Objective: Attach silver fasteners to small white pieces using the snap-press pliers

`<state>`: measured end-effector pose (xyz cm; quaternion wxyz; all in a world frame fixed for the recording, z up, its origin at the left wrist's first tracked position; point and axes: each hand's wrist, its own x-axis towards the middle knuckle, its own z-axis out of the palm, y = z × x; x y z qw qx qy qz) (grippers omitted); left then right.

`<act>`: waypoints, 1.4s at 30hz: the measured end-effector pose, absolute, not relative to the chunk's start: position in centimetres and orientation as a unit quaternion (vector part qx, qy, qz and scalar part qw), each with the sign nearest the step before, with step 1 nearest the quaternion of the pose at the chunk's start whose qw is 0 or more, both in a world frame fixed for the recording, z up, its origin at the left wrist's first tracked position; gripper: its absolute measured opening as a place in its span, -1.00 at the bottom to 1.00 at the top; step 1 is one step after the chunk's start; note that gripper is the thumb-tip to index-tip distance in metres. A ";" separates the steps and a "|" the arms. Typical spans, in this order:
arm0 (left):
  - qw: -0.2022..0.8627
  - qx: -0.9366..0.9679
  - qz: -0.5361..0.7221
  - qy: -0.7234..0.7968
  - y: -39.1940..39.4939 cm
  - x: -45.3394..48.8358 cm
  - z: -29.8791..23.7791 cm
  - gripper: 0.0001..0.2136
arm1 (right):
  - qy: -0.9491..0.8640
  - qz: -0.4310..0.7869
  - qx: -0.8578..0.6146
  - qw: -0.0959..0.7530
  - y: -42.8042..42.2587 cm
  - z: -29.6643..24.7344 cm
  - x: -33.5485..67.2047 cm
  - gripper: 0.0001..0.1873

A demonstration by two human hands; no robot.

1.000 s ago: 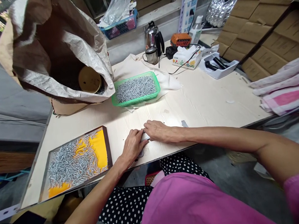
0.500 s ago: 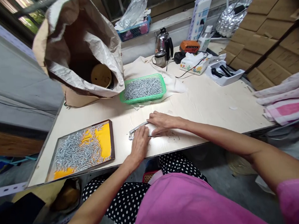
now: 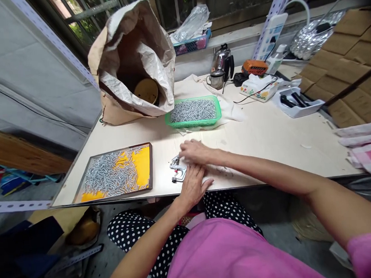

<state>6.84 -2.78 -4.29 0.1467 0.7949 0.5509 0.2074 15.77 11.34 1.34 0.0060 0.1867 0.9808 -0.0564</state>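
Note:
A small silvery metal mechanism (image 3: pixel 181 172) with a coil spring and a red bit lies flat on the tabletop near its front edge. My left hand (image 3: pixel 194 181) rests over its right side, fingers stretched forward and thumb spread away. Over the upper part, my right hand (image 3: pixel 196 151) bends its fingers down onto the metal near the spring. Both hands cover much of the mechanism, so its full shape is hidden. To the left, a shallow dark-rimmed tray (image 3: pixel 151 167) with a yellow bottom holds a heap of small silvery pins or screws (image 3: pixel 109 175).
Behind the hands stands a green plastic basket (image 3: pixel 193 123) full of similar metal pieces. A large open paper sack (image 3: pixel 131 104) is at the back left. Farther right are a metal kettle (image 3: pixel 221 61), a cup (image 3: pixel 216 79), a tissue box (image 3: pixel 258 88) and a white tray (image 3: pixel 304 109).
The view has shifted left. The mechanism has been turned, its spring and red bit now showing. My left thumb has spread out and my right hand has moved over the mechanism's upper part.

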 end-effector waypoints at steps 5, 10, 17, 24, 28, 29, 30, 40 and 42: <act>0.137 0.824 0.216 0.505 -6.0 7.0 -2.9 -0.78 | 0.998 -0.052 0.025 0.001 7.0 0.6 12.5 -0.84; 0.003 0.840 0.286 0.461 -8.5 1.7 0.8 -0.83 | 0.998 -0.055 0.023 0.003 6.4 0.0 11.1 -0.85; -0.083 0.610 0.119 0.779 -1.3 -14.0 2.9 -0.78 | 0.994 -0.103 0.013 -0.028 5.9 -1.4 11.1 -0.87; -0.042 0.655 -0.013 0.755 2.8 -17.7 1.5 -0.78 | 0.912 -0.189 0.181 -0.316 11.9 3.0 13.4 -0.78; -0.030 0.668 -0.035 0.743 4.0 -18.0 1.7 -0.80 | 0.857 -0.125 0.301 -0.399 19.4 6.9 15.9 -0.72; -0.028 0.671 -0.037 0.740 4.2 -18.0 1.8 -0.81 | 0.857 -0.104 0.335 -0.378 20.8 7.4 16.4 -0.71; -0.026 0.674 -0.040 0.737 4.4 -18.1 1.8 -0.81 | 0.857 -0.084 0.364 -0.355 21.8 7.6 16.9 -0.71; 0.009 0.709 -0.020 0.705 4.8 -17.3 2.9 -0.81 | 0.944 -0.171 0.269 -0.086 8.7 1.7 18.6 -0.82; 0.050 0.692 0.055 0.718 4.0 -15.1 3.4 -0.83 | 0.943 -0.180 0.274 -0.056 6.6 0.6 18.8 -0.83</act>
